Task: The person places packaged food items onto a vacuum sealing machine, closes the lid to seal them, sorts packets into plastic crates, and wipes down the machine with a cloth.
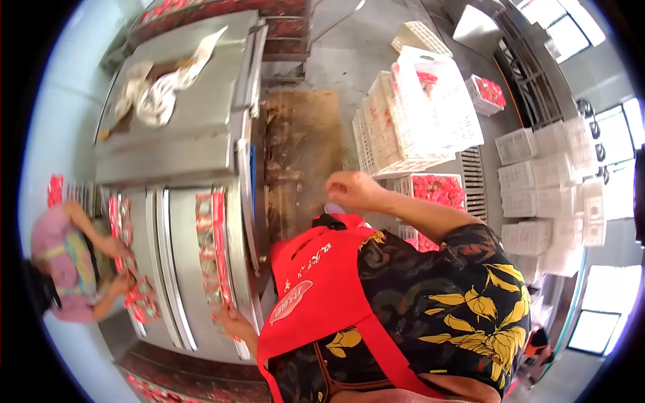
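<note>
My left hand (234,322) is at the near end of a long strip of red-and-clear packets (213,245) lying on the steel table. Its fingers are bent against the strip's red edge and appear to grip it. My right hand (356,191) is raised in front of my red apron (316,289), over the floor, with its fingers curled. Its palm is turned away, so anything inside it is hidden. Across the table, a co-worker's hands (122,265) handle another row of red packets (142,302).
White crates (423,114) are stacked to the right, one crate of red packets (438,191) beside my right arm. More crates (537,195) stand further right. A white cloth (161,97) lies on a steel surface (181,148) ahead. A brown board (302,148) covers part of the floor.
</note>
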Motion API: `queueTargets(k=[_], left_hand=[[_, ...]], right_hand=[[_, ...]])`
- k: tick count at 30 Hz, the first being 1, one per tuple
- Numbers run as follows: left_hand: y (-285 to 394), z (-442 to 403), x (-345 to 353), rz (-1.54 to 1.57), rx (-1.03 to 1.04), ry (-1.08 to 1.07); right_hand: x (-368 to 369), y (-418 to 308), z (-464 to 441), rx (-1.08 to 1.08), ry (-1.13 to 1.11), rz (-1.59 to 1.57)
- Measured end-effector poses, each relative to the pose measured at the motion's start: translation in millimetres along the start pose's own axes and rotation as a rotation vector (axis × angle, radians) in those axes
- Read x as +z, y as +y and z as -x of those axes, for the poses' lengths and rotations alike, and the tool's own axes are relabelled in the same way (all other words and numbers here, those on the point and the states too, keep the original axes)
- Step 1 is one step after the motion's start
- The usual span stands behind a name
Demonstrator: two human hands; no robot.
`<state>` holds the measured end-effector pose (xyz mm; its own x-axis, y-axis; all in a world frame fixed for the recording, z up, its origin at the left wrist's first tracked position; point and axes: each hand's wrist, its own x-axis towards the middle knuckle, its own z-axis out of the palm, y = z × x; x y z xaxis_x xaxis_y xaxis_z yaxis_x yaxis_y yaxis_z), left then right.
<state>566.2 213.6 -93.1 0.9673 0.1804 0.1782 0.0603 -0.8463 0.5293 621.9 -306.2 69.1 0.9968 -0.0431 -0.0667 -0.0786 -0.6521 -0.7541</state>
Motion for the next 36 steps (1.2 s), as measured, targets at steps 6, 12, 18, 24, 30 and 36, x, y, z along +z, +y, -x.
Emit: queueTargets(k=[6,12,18,24,30,36], left_hand=[[112,29,-14,-0.040,-0.065,0.059],[205,30,-17,-0.157,-0.113,-0.098],[274,39,-2,-0.231,-0.212,-0.416],[296,42,0,-0.312,-0.384,-0.577],[303,47,-7,-0.359,-0.534,-0.628],[293,54,-16,-0.321,-0.562,-0.677]], right_hand=[[-263,225,22,0.311,0.766,-0.024],[-383,423,57,0.916,0.875,-0.251],[-358,536,9,1.087,0.541,-0.453],[-330,587,-99,0.675,0.730,0.046],[-347,610,-154,0.892,0.578,0.063],[-348,646,-120,0.895,1.195,-0.074]])
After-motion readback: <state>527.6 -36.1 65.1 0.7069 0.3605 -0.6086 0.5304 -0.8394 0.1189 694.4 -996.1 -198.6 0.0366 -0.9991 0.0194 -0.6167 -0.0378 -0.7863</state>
